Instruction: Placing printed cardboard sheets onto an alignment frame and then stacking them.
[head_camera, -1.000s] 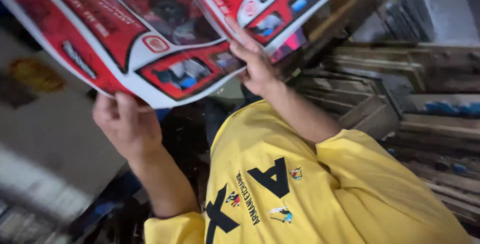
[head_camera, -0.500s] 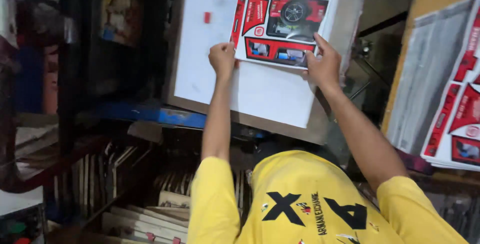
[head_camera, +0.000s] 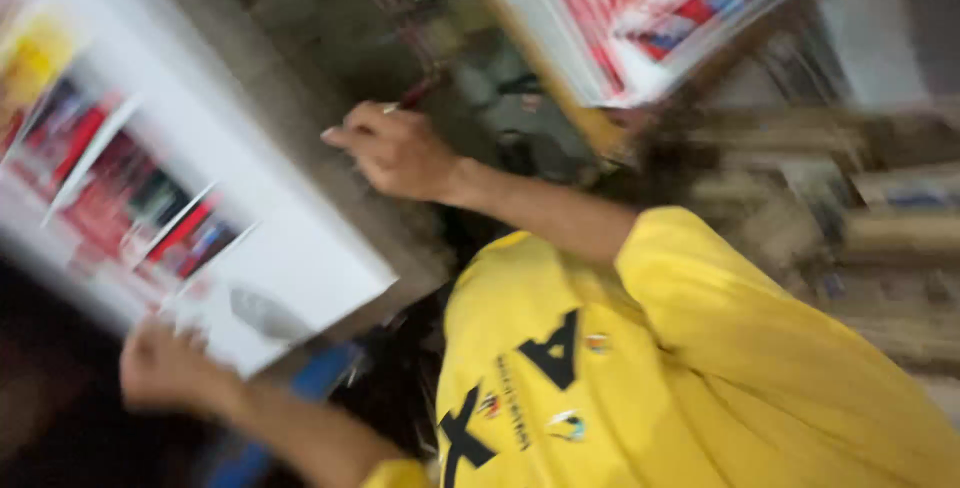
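Gripping white red-printed sheet (head_camera: 200, 198) corner — left hand (head_camera: 165, 368), right hand (head_camera: 395, 153) curled, empty.

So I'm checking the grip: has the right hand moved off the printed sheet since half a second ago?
Yes. The right hand has come off the printed sheet, now right of its edge.

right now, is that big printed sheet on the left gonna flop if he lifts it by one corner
Probably floppy: the printed sheet looks thin and wide, and the left hand grips only its lower edge. Likely light, so it could sag or crease. Blur hides its thickness.
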